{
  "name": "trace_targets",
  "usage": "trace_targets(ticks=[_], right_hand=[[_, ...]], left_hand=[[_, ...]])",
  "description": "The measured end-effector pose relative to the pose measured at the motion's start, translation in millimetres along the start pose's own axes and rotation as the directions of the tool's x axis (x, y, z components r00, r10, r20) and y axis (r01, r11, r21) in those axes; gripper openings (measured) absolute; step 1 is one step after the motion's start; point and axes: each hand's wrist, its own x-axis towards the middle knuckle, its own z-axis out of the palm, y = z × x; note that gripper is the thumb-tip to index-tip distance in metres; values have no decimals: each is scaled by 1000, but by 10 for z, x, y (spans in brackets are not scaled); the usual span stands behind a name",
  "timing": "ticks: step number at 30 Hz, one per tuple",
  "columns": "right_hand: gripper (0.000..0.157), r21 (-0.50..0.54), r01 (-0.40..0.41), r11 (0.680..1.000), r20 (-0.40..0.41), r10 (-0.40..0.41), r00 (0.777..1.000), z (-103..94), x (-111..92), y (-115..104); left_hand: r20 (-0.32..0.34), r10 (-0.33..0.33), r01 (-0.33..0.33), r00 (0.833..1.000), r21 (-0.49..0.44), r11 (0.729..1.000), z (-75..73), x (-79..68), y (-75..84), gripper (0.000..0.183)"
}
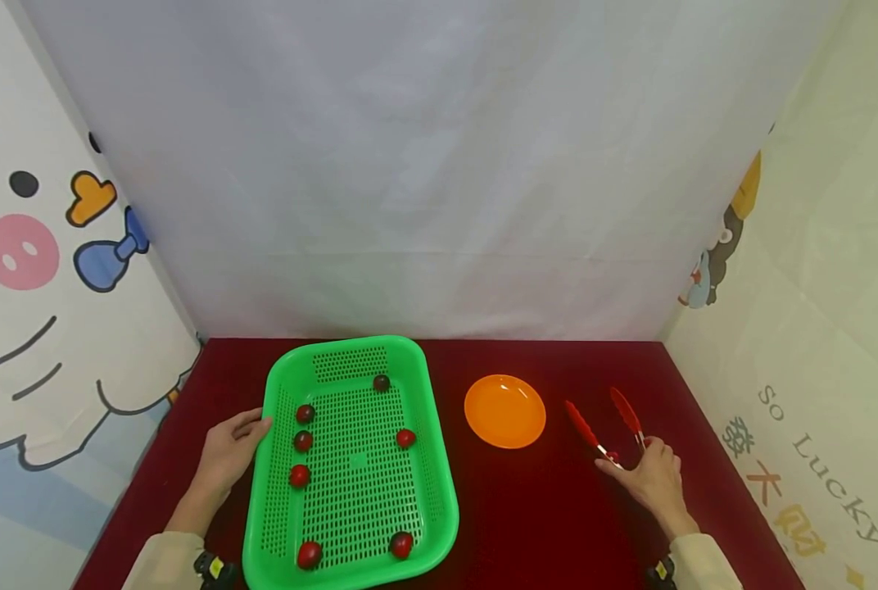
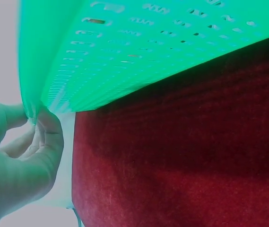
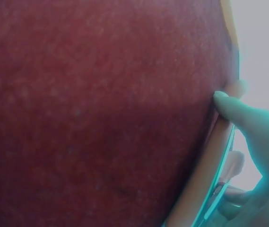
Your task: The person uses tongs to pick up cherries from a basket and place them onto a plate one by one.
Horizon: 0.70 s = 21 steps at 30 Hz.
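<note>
My left hand (image 1: 228, 451) pinches the left rim of a green plastic basket (image 1: 445, 483), thumb and fingers on either side of the edge in the left wrist view. Several small, round, dark-red fruits (image 1: 300, 476) lie on the basket's slotted floor. On the right, my right hand (image 1: 653, 483) holds a pair of tongs (image 1: 582, 424) with red tips and metal arms; the tips are spread apart and point away from me. Between those tips nothing is held. In the right wrist view the thumb (image 3: 233, 109) lies along one long arm of the tongs; their far end is out of sight.
An orange plate (image 1: 505, 412) lies between the basket and the tongs on a dark red cloth (image 1: 527, 508). A pale curtain (image 1: 439, 205) closes off the back. Printed cloth panels (image 1: 793, 393) stand along both sides.
</note>
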Motion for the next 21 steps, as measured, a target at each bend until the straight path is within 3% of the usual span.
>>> trace_targets(ticks=[10,21], right_hand=[[106,26,-29,999,11,29,1000,-9,1,32],[106,89,3,996,2,-3,1000,-63,8,-59]], left_hand=[[-22,-12,11,1000,-7,1000,7,7,8,59],[-28,-35,34,999,-28,999,14,15,10,60]])
